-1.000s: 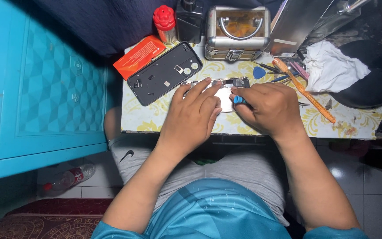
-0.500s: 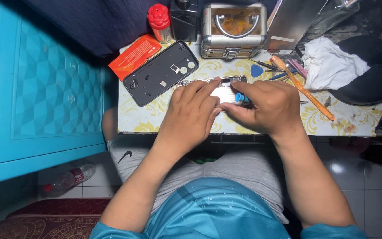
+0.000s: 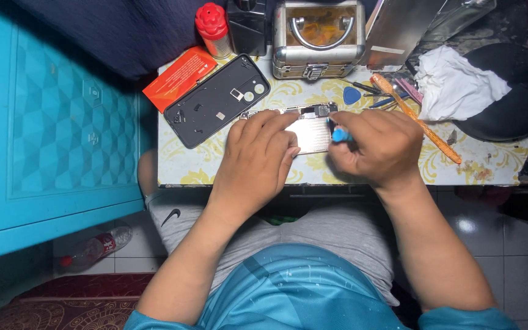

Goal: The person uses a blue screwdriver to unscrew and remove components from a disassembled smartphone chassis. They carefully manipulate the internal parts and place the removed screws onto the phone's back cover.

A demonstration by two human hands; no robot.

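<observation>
An opened phone body (image 3: 310, 129) with a silver inner plate lies on a small patterned table (image 3: 398, 168). My left hand (image 3: 259, 156) rests flat on its left part, fingers pressing it down. My right hand (image 3: 375, 146) is closed around a small blue-handled tool (image 3: 339, 135) whose tip meets the phone's right end. The phone's removed black back cover (image 3: 216, 101) lies to the left, inner side up.
An orange card (image 3: 179, 77) and a red-capped bottle (image 3: 212, 29) sit at the back left. A metal case (image 3: 319, 38) stands behind the phone. A blue pick (image 3: 352, 95), an orange-handled tool (image 3: 417, 119) and a white cloth (image 3: 456, 85) lie to the right. A blue cabinet (image 3: 50, 134) stands left.
My left hand has slid slightly left, uncovering more of the phone's silver plate. My right hand with the blue tool stays at the phone's right end.
</observation>
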